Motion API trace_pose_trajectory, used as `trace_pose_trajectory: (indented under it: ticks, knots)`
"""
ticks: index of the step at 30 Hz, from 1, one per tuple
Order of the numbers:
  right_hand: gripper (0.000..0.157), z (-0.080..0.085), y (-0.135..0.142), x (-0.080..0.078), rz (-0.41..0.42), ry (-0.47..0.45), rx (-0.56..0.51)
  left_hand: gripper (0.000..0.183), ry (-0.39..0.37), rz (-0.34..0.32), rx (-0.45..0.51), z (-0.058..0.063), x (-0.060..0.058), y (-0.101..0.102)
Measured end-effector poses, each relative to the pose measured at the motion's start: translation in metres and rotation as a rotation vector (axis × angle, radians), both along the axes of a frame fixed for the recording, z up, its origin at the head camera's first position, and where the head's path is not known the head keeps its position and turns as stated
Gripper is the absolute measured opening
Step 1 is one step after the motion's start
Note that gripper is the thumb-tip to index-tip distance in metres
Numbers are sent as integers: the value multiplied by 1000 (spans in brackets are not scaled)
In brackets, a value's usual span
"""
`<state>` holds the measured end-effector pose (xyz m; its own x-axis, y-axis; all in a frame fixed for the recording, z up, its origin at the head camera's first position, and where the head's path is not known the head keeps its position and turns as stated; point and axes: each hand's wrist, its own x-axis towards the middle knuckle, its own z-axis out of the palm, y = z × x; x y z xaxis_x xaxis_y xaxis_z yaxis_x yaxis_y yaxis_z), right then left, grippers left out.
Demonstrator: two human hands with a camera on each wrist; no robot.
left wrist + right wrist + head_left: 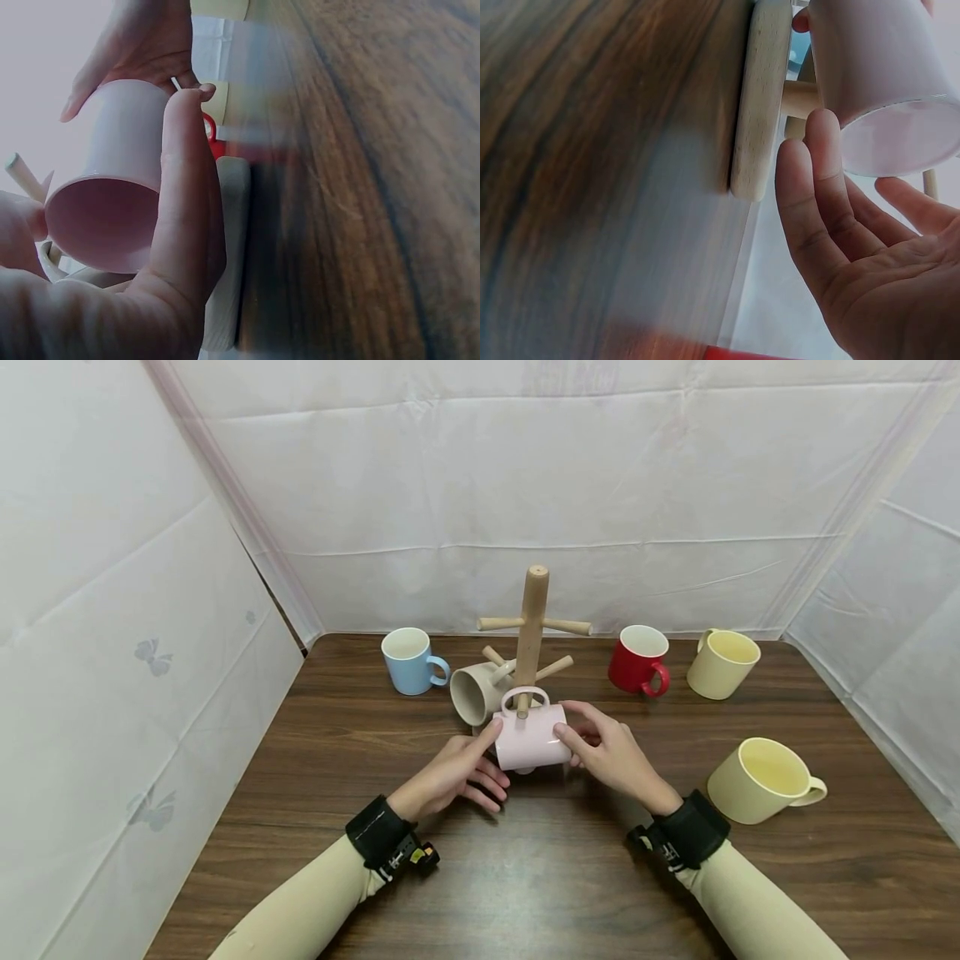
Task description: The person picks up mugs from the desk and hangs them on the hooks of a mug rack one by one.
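A pale pink mug [531,739] lies sideways at a lower peg of the wooden mug tree [532,610], handle up, with the peg's tip showing within the handle loop. Its mouth faces my left hand [459,770]. The left thumb touches the rim, while the other fingers stretch out loosely below and along the mug's side [120,142]. At the base end, my right hand [611,752] holds the mug between thumb and fingers, as the right wrist view shows around the bottom edge [900,135]. A beige mug [480,692] hangs tilted on the tree behind, partly hidden.
A light blue mug [408,662] stands left of the tree. To the right are a red mug [637,662], a yellow mug [720,668] and a nearer yellow mug [757,785]. White sheeting [480,485] encloses the wooden table [315,727] behind and at both sides.
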<state>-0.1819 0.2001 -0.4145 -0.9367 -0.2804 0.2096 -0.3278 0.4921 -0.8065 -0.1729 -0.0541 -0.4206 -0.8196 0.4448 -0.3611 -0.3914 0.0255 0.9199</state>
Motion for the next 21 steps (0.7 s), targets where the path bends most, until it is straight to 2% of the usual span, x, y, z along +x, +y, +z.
trace_pose_trajectory:
  ticks: [7,21]
  knots:
    - [44,-1,2,-5,14,-10,18,79,16,6,-50,3,-2,-1]
    - [45,-2,3,-6,22,-29,14,82,16,4,-53,3,-1,-1]
